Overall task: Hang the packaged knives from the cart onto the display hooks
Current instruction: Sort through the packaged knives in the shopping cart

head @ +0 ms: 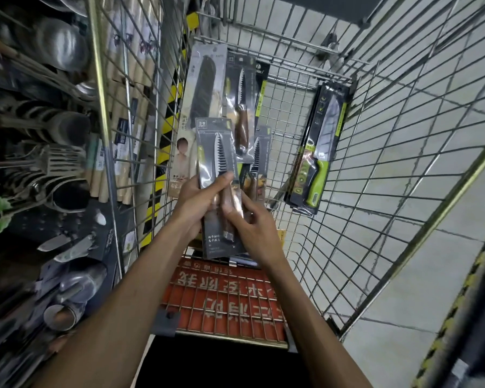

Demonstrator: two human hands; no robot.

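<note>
Gripping the packaged knife [216,152], left hand [195,201] and right hand [254,233] hold it lengthwise, blade pointing away.

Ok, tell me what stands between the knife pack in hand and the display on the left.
The left hand and right hand both grip the knife pack. The cart's left wire wall stands between it and the utensil display.

The red panel [221,301] bears white Chinese characters, upside down; print on the knife package [205,152] is unreadable.
</note>
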